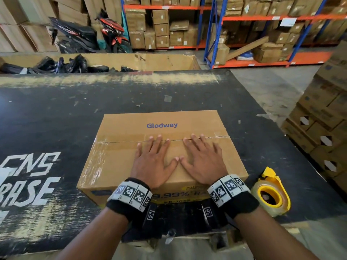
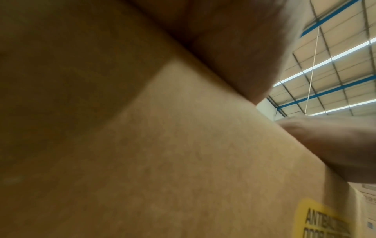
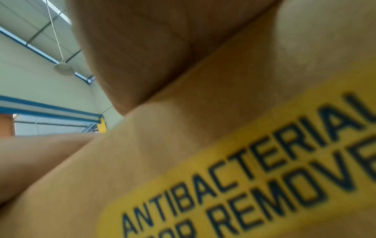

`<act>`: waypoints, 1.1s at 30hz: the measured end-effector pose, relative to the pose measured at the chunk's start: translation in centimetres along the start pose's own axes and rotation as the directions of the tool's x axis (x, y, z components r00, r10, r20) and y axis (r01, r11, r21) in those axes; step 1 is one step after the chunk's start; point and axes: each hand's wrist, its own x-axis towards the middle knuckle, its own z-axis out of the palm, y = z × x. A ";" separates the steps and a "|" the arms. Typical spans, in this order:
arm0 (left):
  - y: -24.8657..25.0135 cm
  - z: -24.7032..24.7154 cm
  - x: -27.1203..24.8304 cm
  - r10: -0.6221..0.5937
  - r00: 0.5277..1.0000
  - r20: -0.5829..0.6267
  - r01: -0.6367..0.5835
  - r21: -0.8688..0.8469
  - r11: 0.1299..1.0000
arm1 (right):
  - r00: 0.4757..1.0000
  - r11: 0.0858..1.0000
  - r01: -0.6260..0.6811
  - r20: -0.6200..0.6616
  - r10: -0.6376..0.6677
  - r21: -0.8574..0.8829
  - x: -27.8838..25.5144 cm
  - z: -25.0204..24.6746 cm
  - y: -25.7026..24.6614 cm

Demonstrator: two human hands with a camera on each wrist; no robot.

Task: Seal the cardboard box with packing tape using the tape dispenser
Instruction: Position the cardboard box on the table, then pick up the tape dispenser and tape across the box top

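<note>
We are pressing our left hand [image 1: 153,162] and right hand [image 1: 201,162] flat, fingers straight, on the cardboard box [image 1: 116,160]; its seam looks taped already, while the tape dispenser [image 1: 272,192] is lying untouched beside it.

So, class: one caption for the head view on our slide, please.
Both hands, left and right, press flat on the taped Glodway cardboard box; yellow tape dispenser beside it.

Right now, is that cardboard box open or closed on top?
Closed: the cardboard box has its flaps meeting flat at the centre seam, with shiny tape along it, and both hands pressing flat on top.
</note>
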 end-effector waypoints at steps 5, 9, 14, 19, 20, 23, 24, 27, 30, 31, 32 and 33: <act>0.0 0.1 -0.3 -0.014 0.999 -0.046 0.014 -0.004 1.000 | 0.999 0.913 0.038 -0.012 -0.037 0.406 -1.4 -1.6 2.3; -0.5 0.1 -0.2 -0.011 0.998 -0.059 0.010 -0.022 1.000 | 0.890 0.772 -0.055 -0.320 0.326 0.634 -5.5 -1.3 8.5; -0.4 0.1 0.0 -0.019 0.999 -0.043 0.018 -0.019 1.000 | 0.709 0.693 -0.557 -0.173 0.684 0.457 -10.8 2.6 18.6; -0.1 0.0 0.1 -0.035 0.999 -0.029 0.035 -0.017 0.999 | 0.712 0.653 -0.697 0.174 0.680 0.298 -11.2 6.2 23.2; 0.0 0.0 0.1 -0.039 0.999 -0.030 0.039 -0.017 0.999 | 0.715 0.656 -0.694 0.170 0.679 0.299 -10.9 6.7 23.8; 0.1 0.0 0.1 -0.052 0.998 -0.030 0.051 -0.024 0.998 | 0.687 0.602 -0.713 0.186 0.703 0.359 -10.1 7.0 24.9; 0.2 0.0 0.1 -0.055 0.998 -0.034 0.054 -0.028 0.998 | 0.679 0.579 -0.716 0.196 0.708 0.389 -10.2 7.0 25.5; 0.5 0.1 0.2 -0.057 0.997 -0.045 0.056 -0.035 0.998 | 0.674 0.482 -0.680 0.212 0.707 0.553 -11.3 5.8 26.6; 0.5 0.2 0.2 -0.069 0.996 -0.048 0.067 -0.032 0.997 | 0.735 0.389 -0.484 0.123 0.667 0.784 -12.8 2.9 26.4; 0.5 0.2 0.2 -0.071 0.997 -0.044 0.070 -0.033 0.997 | 0.754 0.364 -0.400 0.076 0.653 0.841 -13.2 1.4 26.0; 0.5 0.2 0.3 -0.073 0.997 -0.036 0.072 -0.031 0.997 | 0.777 0.364 -0.321 0.024 0.628 0.874 -13.4 -0.4 25.3; 0.5 0.1 0.3 -0.077 0.997 -0.027 0.076 -0.028 0.997 | 0.812 0.378 -0.229 -0.038 0.583 0.897 -13.2 -2.3 24.3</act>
